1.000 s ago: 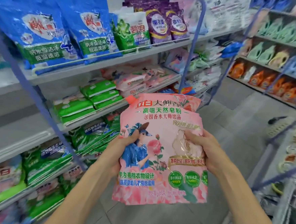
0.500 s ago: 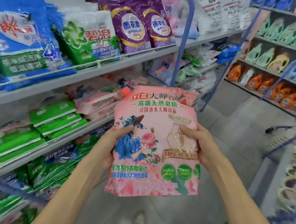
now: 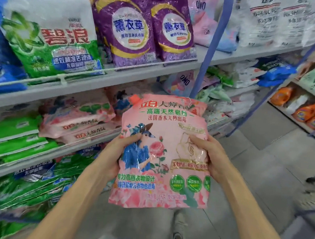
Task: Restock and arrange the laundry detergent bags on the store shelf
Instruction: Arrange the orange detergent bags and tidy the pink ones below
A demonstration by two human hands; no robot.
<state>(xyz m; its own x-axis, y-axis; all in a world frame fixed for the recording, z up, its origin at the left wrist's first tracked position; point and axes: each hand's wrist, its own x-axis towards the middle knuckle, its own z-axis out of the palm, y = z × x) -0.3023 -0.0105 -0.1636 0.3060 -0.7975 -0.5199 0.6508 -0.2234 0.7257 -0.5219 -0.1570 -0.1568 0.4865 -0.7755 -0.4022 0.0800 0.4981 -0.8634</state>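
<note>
I hold a pink detergent bag upright in front of me, its printed face toward the camera. My left hand grips its left edge with the thumb on the front. My right hand grips the right edge the same way. To the left, on the middle shelf, a stack of matching pink bags lies flat. The held bag hangs in the aisle, just right of that stack and apart from it.
The top shelf carries a green and white bag and two purple bags. Green bags lie left of the pink stack and on the lower shelves. A blue upright post stands behind the bag. Orange bottles line a far-right shelf.
The view has moved along the shelf and closer, so the pink stack now sits just left of the held bag. Both hands keep the same grip.
</note>
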